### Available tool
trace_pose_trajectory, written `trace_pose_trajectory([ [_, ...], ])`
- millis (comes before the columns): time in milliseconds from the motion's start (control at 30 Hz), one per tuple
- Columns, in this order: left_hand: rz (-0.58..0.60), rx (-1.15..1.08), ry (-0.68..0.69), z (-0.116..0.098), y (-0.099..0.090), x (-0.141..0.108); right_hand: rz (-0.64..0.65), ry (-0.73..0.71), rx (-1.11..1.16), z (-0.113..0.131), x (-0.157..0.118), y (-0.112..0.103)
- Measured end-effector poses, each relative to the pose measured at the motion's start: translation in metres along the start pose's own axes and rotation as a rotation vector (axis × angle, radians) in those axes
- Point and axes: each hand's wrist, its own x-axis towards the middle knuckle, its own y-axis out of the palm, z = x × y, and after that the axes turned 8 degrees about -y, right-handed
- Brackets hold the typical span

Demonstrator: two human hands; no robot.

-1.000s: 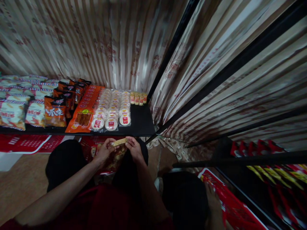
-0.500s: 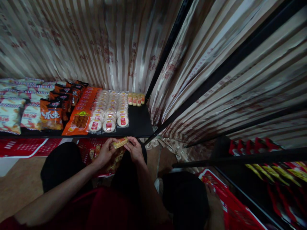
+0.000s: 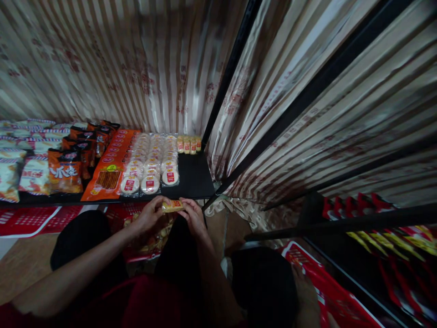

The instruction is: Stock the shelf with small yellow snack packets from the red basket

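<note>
Between my two hands is a small yellow snack in a clear wrapper with a red label, a packaged snack bar. My left hand pinches its left end, and my right hand grips the right end. It is held level just in front of the black shelf. Several matching packaged snacks stand in a row at the shelf's back right corner. Below my hands, between my knees, a red basket holds more wrapped yellow snacks.
Left along the shelf lie rows of round white crackers, an orange packet, black-and-orange bags and pale bags. A striped curtain hangs behind black posts. Another person's knee and a red basket are at right.
The snack bar has turned from slanted to nearly level, its red label now facing up toward me. Both hands keep hold of it. The view has shifted slightly.
</note>
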Motion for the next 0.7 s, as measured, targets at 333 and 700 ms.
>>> trace_pose_trajectory([
  [333,0.22,0.068,-0.066,-0.014,0.001,0.026,0.201,-0.183,-0.451,0.009,0.01,-0.011],
  [700,0.212,0.078,-0.058,-0.017,0.019,0.06,0.156,-0.359,-0.985,0.026,0.02,-0.019],
])
